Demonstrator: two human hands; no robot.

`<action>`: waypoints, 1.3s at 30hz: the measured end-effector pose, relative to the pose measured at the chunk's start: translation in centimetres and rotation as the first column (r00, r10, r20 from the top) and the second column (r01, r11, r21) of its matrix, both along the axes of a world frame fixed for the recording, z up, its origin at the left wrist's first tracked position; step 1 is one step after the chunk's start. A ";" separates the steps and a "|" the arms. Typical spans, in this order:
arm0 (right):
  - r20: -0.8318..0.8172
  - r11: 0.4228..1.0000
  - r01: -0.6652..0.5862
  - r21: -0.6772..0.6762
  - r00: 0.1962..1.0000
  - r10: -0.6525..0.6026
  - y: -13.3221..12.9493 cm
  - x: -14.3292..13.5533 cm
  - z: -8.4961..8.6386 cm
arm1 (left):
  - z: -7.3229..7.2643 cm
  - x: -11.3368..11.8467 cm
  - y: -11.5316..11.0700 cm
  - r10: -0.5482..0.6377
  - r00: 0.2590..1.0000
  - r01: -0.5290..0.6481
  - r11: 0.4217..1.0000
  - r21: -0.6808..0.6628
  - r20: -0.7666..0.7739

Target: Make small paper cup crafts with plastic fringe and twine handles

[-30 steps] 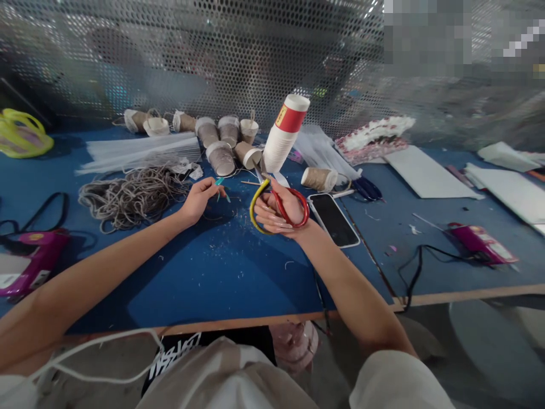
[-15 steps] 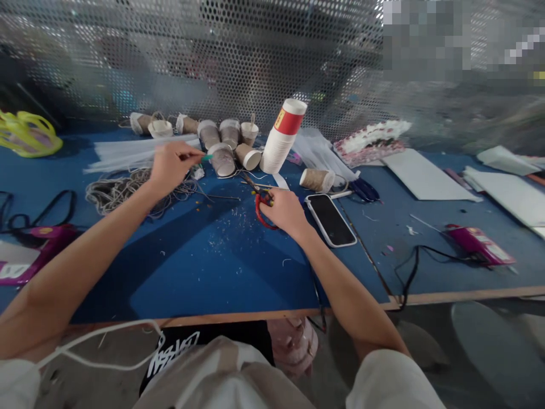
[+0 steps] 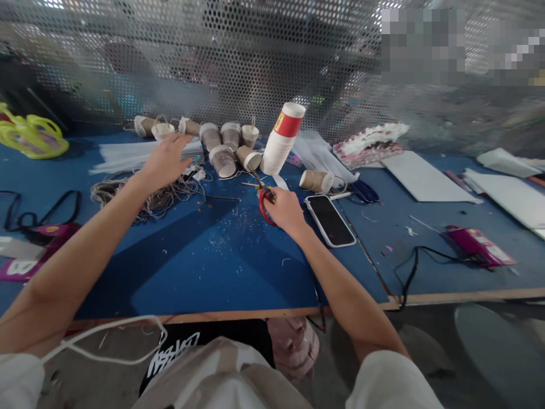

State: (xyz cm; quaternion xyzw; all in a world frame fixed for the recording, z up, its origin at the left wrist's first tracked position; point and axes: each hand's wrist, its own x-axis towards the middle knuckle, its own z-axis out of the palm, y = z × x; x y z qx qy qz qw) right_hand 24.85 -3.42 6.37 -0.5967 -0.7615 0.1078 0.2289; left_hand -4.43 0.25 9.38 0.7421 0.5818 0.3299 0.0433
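Note:
My right hand (image 3: 286, 211) grips a pair of scissors (image 3: 263, 208) by the red handles, blades pointing away toward the cups. My left hand (image 3: 165, 162) hovers with fingers stretched out above white strips (image 3: 123, 154) and a tangle of grey cord (image 3: 114, 193). A small green piece (image 3: 196, 159) shows just past its fingertips, apparently out of its grasp. Several string-wrapped paper cups (image 3: 222, 161) stand or lie beyond the hands. Behind the scissors rises a leaning stack of white paper cups (image 3: 276, 149) with a red band.
A phone (image 3: 331, 220) lies right of my right hand, beside a wrapped cup (image 3: 316, 181). Farther right are white sheets (image 3: 430, 176) and a purple glue gun (image 3: 481, 245). A yellow basket (image 3: 36, 137) sits far left. Perforated metal (image 3: 238, 62) closes off the back.
My left hand has drawn slightly left, its pinch on the green piece loosened and fingers extended. The scissors have tilted a little in my right hand, which stays nearly in place.

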 end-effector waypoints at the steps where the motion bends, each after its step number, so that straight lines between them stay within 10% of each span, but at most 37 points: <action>1: -0.056 1.000 0.000 -0.003 0.998 0.000 0.1 0.1 0.0 | -0.4 0.5 -0.4 0.001 0.996 0.000 1.000 0.019 -0.090; 7: -0.276 1.000 -0.001 0.021 0.961 0.007 0.2 0.3 -0.2 | -4.3 5.0 -1.9 -0.414 0.873 0.365 0.905 -0.218 -0.257; 14: -0.531 0.998 -0.051 -0.032 0.847 0.026 0.0 0.4 0.3 | -7.8 5.7 -1.3 -0.434 0.881 0.367 0.878 -0.309 -0.187; 21: -0.753 0.998 -0.015 -0.053 0.658 -0.030 1.2 2.0 1.5 | -5.1 4.5 -1.1 -0.551 0.809 0.545 0.834 -0.093 -0.205; 26: -0.822 0.986 -0.039 -0.163 0.558 -0.114 1.8 1.9 1.0 | -0.3 2.3 -0.7 -0.340 0.904 0.253 0.915 0.315 0.260; 28: -0.817 0.973 -0.087 -0.212 0.563 -0.128 1.7 1.5 0.7 | 1.5 1.3 -1.0 -0.283 0.758 0.091 0.938 0.334 0.588; 33: -0.829 0.941 -0.239 -0.238 0.554 -0.069 1.2 0.7 0.0 | 3.0 1.0 -2.0 -0.133 0.367 0.147 0.986 0.084 0.920; 39: -0.838 0.924 -0.310 -0.225 0.546 -0.020 0.6 0.0 -0.5 | 1.1 4.3 -2.1 0.046 0.201 0.219 0.972 -0.090 0.979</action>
